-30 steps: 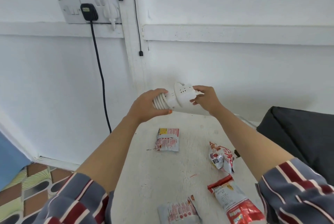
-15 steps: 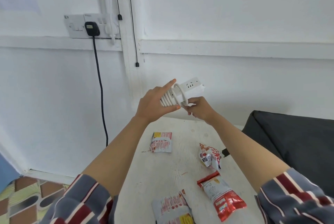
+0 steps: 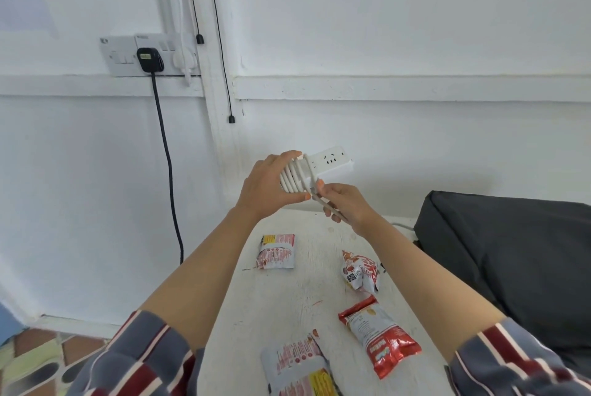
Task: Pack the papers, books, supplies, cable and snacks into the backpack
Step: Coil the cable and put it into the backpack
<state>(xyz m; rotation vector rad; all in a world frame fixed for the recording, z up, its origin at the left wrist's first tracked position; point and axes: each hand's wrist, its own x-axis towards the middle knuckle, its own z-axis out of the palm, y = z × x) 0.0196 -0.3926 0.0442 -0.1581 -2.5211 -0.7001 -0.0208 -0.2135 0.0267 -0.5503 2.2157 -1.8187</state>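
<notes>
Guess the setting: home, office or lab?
Likely a room in a home: a white switched wall socket plate with a black plug, patterned brown-and-green floor tiles, and red-and-white foil snack packets on a scuffed white table.

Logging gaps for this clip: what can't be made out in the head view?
Head view:
Power strip: left end hidden by the wound cable and left hand.
Cable's free end: hidden behind the right hand.
Nearest snack packet: cut off by bottom edge.
Dark bag: cut off by right edge; opening unseen.

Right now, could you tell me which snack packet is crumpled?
The packet just beyond the red-ended packet, beside the backpack; the others lie flat.
</notes>
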